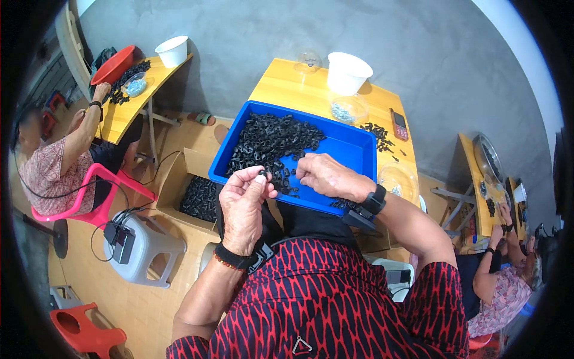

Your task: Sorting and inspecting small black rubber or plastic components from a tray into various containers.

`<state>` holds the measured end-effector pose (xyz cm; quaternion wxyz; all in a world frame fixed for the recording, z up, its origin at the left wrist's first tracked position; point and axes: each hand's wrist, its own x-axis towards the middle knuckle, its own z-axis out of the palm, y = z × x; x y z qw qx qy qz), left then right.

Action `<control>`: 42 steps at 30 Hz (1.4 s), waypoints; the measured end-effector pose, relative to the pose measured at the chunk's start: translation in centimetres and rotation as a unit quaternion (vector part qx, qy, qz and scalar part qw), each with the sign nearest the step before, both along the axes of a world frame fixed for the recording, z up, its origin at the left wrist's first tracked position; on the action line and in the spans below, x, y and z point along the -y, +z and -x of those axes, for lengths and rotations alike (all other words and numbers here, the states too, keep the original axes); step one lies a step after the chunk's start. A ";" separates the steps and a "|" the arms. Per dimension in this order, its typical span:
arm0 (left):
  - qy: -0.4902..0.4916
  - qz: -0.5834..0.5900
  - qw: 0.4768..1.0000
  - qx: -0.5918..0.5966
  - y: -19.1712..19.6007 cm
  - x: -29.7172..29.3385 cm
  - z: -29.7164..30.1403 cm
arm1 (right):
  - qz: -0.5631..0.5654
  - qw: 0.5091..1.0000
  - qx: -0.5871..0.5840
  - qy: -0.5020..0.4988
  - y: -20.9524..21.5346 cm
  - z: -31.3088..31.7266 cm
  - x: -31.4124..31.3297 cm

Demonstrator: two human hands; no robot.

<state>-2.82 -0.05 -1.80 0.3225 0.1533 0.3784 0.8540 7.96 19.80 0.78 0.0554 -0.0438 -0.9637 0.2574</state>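
Observation:
A blue tray (353,148) lies in front of me at the near side of the yellow table, tilted in this view. Many small black clip-like plastic parts (272,137) are heaped in its left and far part. By the tray's near left edge, my left hand (242,200) is closed, with a small black plastic part (263,173) pinched between thumb and forefinger. Over the tray's near middle, my right hand (329,176) has its fingers curled together beside loose parts. Whatever its fingertips hold, if anything, is hidden.
On the yellow table (278,78) stand a white tub (348,73), clear bowls with small pieces, a red phone (399,124) and scattered black parts. A cardboard box (173,194) of black parts sits lower left, near a grey stool (142,248). Other people work at tables left and right.

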 end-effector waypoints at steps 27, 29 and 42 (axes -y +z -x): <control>-0.119 0.068 0.989 -0.055 0.6 0.0 -2.0 | 0.194 0.942 -0.259 -0.088 2.4 -2.6 6.7; -0.120 0.064 0.989 -0.060 0.5 0.0 -2.0 | 0.197 0.941 -0.262 -0.084 2.2 -2.6 6.6; -0.111 0.075 0.988 -0.070 0.3 0.1 -2.3 | 0.152 0.942 -0.291 -0.067 1.5 -2.7 6.9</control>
